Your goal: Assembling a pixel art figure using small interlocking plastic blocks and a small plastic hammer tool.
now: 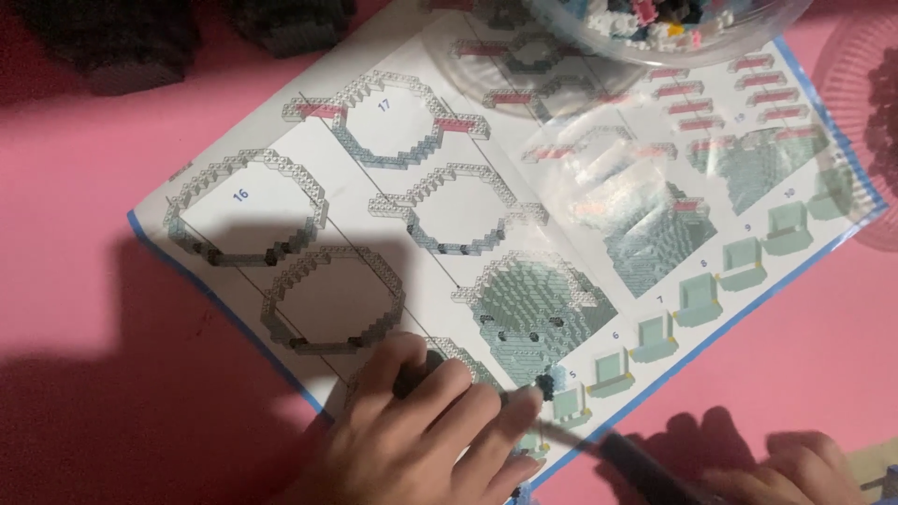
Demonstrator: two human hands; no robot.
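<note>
**Two hands at a block-building instruction sheet**

One instruction sheet [393,187] lies flat and unfolded on the pink surface [84,187], so that all its printed build diagrams face up; it extends up and away from both hands.

Left hand [421,435]: rests palm-down on the sheet's near edge, fingers spread and pressing the paper, apparently to keep it flat. It grasps nothing. Just beyond its fingertips sits one small dark and blue block piece [545,382], resting on the sheet.

Right hand [795,472]: at the lower right, off the sheet, only partly in frame. It appears closed around the rear end of one dark slender tool [636,468], whose thin tip is angled up-left toward the block piece, reaching the gap between the hands. The exact grip is cut off by the frame edge.

Well beyond the hands, at the sheet's far edge, stands one clear bowl [571,37] holding many small loose blocks; its rim overlaps the paper. Two dark block assemblies [122,42] sit far up-left of the left hand.
</note>
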